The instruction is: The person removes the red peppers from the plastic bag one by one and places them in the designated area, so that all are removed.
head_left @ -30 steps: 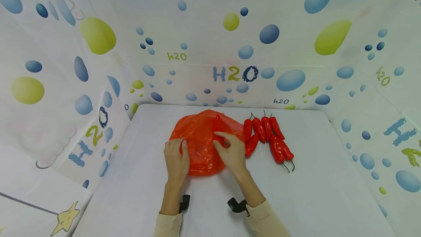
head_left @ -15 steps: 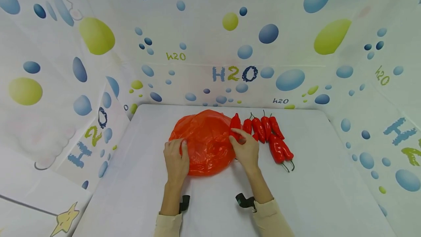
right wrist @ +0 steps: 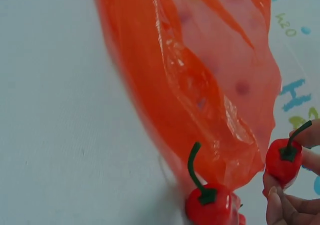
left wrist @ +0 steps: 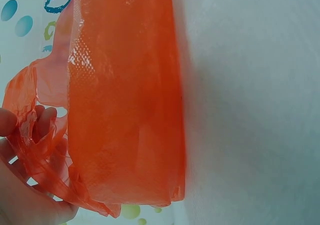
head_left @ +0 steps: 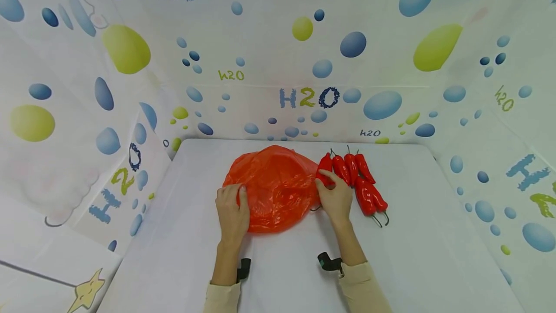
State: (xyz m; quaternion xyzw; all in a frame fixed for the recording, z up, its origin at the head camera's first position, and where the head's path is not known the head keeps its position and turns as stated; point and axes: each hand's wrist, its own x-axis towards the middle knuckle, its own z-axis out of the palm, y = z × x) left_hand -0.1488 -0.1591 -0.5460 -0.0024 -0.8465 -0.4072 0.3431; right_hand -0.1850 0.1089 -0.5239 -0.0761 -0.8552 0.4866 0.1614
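Note:
A thin orange plastic bag (head_left: 273, 187) stands on the white table, bulging and creased. My left hand (head_left: 232, 209) grips its near left edge; in the left wrist view, fingers (left wrist: 44, 122) curl through the crumpled film. My right hand (head_left: 334, 197) pinches a glossy red pepper (head_left: 324, 164) at the bag's right edge. The right wrist view shows this pepper (right wrist: 283, 160) with its green stem between thumb and fingers. Below it there, another red pepper (right wrist: 210, 207) lies against the bag, stem upward. In the head view my right hand mostly covers that one.
Right of the bag lie several red peppers (head_left: 351, 168) in a row, stems pointing away. Two more peppers (head_left: 369, 199) lie nearer, stems toward me. Behind the white table (head_left: 434, 226) rises a bubble-printed backdrop (head_left: 260, 71).
My right hand has carried the pepper rightward from over the bag to its right edge, beside the row of peppers. My left hand has stayed on the bag.

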